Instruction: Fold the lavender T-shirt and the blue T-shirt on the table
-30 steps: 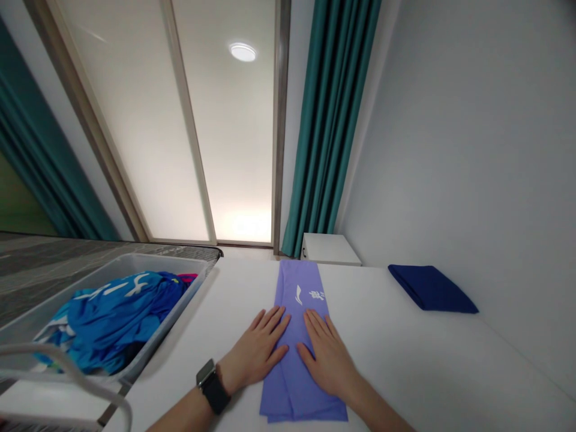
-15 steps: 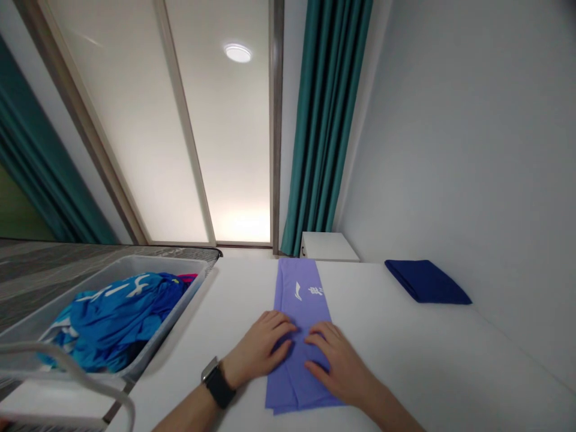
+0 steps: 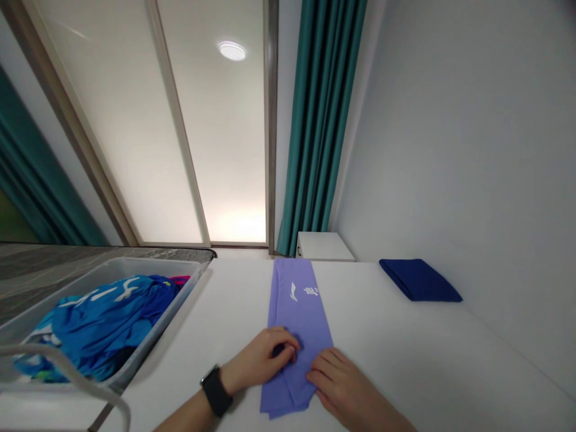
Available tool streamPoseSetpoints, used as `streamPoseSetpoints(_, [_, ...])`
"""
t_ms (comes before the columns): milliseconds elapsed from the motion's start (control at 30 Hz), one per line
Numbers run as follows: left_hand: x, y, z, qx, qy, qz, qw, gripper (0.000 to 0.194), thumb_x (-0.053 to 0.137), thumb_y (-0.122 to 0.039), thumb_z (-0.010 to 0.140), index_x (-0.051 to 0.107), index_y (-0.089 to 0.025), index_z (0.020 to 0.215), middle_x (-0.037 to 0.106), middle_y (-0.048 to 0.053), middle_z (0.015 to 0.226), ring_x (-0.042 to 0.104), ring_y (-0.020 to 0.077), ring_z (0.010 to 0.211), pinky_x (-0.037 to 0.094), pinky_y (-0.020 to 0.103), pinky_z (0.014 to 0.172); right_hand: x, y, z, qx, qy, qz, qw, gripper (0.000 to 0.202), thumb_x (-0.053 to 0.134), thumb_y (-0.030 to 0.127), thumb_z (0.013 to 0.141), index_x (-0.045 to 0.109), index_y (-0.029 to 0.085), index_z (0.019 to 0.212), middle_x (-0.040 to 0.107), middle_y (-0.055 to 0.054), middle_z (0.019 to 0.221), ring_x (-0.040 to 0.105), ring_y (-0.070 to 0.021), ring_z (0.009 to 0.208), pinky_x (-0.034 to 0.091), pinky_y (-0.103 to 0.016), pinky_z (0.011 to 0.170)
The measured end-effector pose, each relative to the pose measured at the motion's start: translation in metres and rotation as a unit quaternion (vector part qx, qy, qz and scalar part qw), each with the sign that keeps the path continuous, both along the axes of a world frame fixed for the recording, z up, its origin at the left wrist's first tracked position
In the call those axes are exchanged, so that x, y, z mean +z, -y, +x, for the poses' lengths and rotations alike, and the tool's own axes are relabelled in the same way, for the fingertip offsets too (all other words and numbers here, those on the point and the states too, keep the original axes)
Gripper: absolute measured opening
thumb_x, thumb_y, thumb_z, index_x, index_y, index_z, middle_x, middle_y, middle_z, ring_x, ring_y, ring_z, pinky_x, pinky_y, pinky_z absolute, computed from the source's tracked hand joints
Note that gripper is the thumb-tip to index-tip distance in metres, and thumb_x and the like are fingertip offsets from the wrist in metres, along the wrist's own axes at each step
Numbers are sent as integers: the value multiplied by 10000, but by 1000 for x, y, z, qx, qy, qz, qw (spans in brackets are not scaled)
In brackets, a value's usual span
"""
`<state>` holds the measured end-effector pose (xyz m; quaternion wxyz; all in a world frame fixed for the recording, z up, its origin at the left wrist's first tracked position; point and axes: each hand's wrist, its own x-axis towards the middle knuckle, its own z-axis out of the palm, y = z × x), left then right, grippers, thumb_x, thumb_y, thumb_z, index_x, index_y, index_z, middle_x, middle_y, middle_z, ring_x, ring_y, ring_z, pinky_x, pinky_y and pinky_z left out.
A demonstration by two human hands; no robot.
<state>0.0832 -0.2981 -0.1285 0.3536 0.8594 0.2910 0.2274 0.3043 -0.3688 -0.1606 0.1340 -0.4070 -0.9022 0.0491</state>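
A long, folded light-purple garment with white lettering and a white logo lies lengthwise on the white table. My left hand, a black-strapped watch on its wrist, rests over the garment's left side. Its fingers are curled, thumb tip close to the index fingertip, and no cloth shows raised between them. At the lower right edge of the garment, my right hand has its fingers pressed together and closed on the cloth edge. Its thumb is partly hidden.
A translucent plastic bin at left holds crumpled blue clothes. A folded navy cloth lies at the table's right, by the wall. A pale curved bar crosses the lower left. Behind stands a small white cabinet.
My right hand has slid down and closed on the garment's right edge, whose lower right corner is now drawn inward. My left hand has moved slightly down and its fingers have curled in.
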Motion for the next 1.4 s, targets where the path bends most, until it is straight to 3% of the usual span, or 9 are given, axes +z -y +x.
streamPoseSetpoints(133, [0,-2,0,-8,40,-90,995,347,432,-418,974,657,-161,1034,698,59,864,627,171,811,460,293,793,5,-11,-6,-28,-18,-22,999,162,578,100,812,628,179,944,654,-62,968,565,-220,956,413,-362,908])
streamPoseSetpoints(267, [-12,-12,-6,5,167,-215,962,495,329,-527,989,561,-161,1226,698,78,924,624,194,867,456,337,843,32,-43,-3,-34,-95,-168,981,198,561,106,763,633,176,933,651,-32,923,571,-168,847,430,-272,782])
streamPoseSetpoints(367, [-19,-19,-15,36,187,-236,953,565,292,-575,981,513,-164,1301,683,89,981,609,209,921,431,369,897,44,-76,1,-52,-110,-275,954,129,537,148,777,643,181,842,598,23,718,497,-121,649,361,-221,589])
streamPoseSetpoints(500, [-17,-21,-21,38,146,-206,967,660,543,-578,884,410,-207,1414,592,106,1268,535,252,1142,362,413,1026,42,-109,3,-68,-156,-399,901,152,514,136,766,649,166,829,567,36,672,468,-106,616,315,-205,531])
streamPoseSetpoints(600, [-15,-17,-14,57,122,-211,968,839,734,-436,763,333,-200,1461,548,126,1343,559,261,1128,408,405,1001,39,-116,3,-67,-184,-445,874,147,516,128,758,649,151,817,575,30,675,476,-103,618,326,-205,539])
streamPoseSetpoints(833, [-13,-16,3,150,93,-154,972,339,626,-280,798,668,-167,1114,699,79,1123,612,237,1019,447,357,951,42,-79,7,-111,-247,-361,892,369,576,360,835,636,162,1140,672,-37,861,585,-156,718,442,-261,638])
streamPoseSetpoints(1000, [-14,-16,4,141,92,-152,974,271,596,-353,842,705,-137,963,724,69,937,626,205,860,484,308,803,38,-40,5,-161,-174,-223,946,662,715,355,729,520,190,1340,588,-121,1309,552,-269,1160,403,-404,1012])
streamPoseSetpoints(1167, [-6,-9,-4,117,49,-109,986,275,562,-372,884,721,-152,919,718,35,870,600,166,793,452,254,736,27,-26,1,-143,-122,-148,971,243,555,237,869,660,207,1085,677,-89,1117,587,-252,1076,405,-403,993])
streamPoseSetpoints(1400, [5,22,-15,52,-51,-92,993,275,549,-385,898,746,-193,902,691,0,745,549,129,660,386,210,619,29,1,9,-91,-137,-206,965,211,534,165,854,680,216,998,676,-70,1032,589,-216,1011,438,-314,912])
